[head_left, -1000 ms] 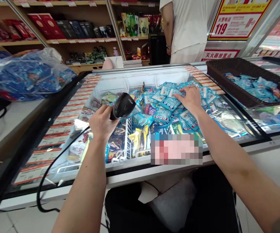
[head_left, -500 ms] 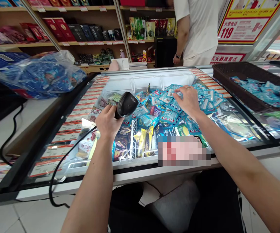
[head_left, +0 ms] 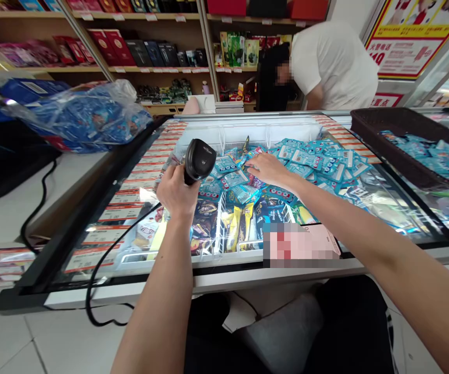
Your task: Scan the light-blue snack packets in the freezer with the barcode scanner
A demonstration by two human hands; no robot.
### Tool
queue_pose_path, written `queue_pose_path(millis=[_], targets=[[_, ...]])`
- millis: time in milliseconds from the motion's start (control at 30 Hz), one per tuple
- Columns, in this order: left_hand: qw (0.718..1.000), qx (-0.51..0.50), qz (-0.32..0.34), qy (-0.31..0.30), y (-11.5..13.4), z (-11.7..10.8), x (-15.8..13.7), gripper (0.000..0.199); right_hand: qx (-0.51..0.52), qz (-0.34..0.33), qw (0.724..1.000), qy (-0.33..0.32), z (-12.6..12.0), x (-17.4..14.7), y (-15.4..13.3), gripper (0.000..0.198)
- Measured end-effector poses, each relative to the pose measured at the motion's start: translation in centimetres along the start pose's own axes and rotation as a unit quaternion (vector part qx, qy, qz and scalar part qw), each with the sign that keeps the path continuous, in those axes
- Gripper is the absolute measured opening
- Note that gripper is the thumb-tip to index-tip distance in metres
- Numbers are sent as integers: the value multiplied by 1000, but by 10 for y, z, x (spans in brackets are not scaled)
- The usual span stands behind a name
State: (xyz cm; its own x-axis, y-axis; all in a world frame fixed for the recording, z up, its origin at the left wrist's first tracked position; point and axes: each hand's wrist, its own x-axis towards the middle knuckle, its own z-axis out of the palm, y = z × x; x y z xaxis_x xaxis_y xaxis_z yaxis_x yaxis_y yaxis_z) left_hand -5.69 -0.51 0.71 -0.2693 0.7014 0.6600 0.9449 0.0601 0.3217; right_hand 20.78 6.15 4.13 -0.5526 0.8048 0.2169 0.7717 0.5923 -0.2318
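Left hand [head_left: 177,193] wrapped tight around the grip of a black barcode scanner [head_left: 198,160], head of the scanner aimed toward 1 o'clock, black cable [head_left: 103,259] trailing from the hand down toward 7 o'clock and over the freezer edge. Right hand [head_left: 268,169] flat on the heap of teal packets [head_left: 318,163] inside the open chest freezer [head_left: 248,283], fingers [head_left: 252,165] loosely spread and pointing toward 9 o'clock, tips touching a packet just beside the scanner head; nothing clamped between them. Teal packets piled highest at 1 o'clock from the right hand, thinning toward the scanner. Below both hands, toward 6 o'clock, yellow and dark ice cream wrappers [head_left: 234,223] standing in wire dividers. At 3 o'clock, a dark basket [head_left: 380,130] on the freezer glass, holding more of the teal packets. At 10 o'clock, a clear plastic bag [head_left: 88,117] of blue packs lying on a white counter. At 12 o'clock behind the freezer, a person in a white shirt [head_left: 333,65] bent forward before wooden shelves [head_left: 154,70] of boxed goods.
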Motion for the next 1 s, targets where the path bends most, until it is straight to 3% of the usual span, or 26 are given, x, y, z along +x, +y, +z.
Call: queue_pose_path(millis=[200,367,467,567,733,800,1000], targets=[[1000,-2,11,28,-1,1,0,27,-17,-61,997,-33,18,13,-7,36],[1000,-9,2,9,-1,1,0,28,2,-37,998,-58,12,11,-4,28],[1000,-4,-17,-13,2,-2,0,30,23,10,997,-76,8,16,-2,28],[999,11,-29,-19,4,-4,-1,31,33,78,995,-49,10,26,-5,42],[999,16,-21,-24,5,-5,-2,34,-40,142,989,-21,23,38,-23,84],[1000,13,-18,-20,5,-4,-2,34,-50,153,987,-8,26,41,-27,81],[1000,10,-7,-19,6,-3,-1,35,-5,173,985,17,30,45,-18,47]])
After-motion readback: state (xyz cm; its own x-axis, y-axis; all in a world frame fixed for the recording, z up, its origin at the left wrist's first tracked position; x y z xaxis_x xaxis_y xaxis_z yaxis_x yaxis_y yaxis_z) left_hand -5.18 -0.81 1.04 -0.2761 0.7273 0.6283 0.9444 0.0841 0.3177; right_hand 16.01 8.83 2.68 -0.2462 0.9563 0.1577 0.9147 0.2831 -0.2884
